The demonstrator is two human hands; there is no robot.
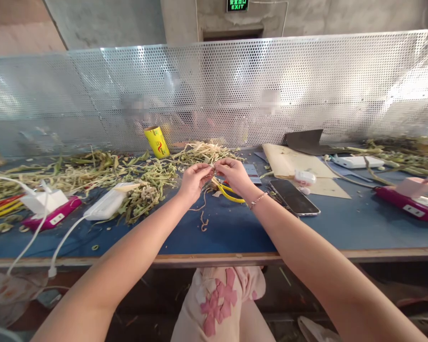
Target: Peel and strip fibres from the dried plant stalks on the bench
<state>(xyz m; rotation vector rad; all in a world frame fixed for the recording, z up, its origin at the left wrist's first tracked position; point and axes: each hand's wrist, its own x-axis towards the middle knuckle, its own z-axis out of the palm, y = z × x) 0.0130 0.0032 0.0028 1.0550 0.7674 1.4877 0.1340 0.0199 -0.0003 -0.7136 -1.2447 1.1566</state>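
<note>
My left hand (196, 179) and my right hand (233, 175) meet above the middle of the blue table, fingertips pinched close together. What they pinch is too small and hidden to name. Below them a thin brown string (204, 221) trails over the table towards me; whether it runs up into my fingers does not show. Under my right hand lies a yellow loop handle (231, 194), apparently of scissors, partly covered. Just behind my hands is a heap of pale dry plant fibres (207, 151). Withered green stalks and leaves (153, 180) lie left of my left hand.
A yellow cardboard tube (157, 141) leans near the perforated metal screen (306, 85). To the right lie a phone (295, 197), an earbud case (305, 178) and beige paper (292, 159). Purple power strips (53, 214) with white cables stand at both sides, beside a white power bank (110, 202).
</note>
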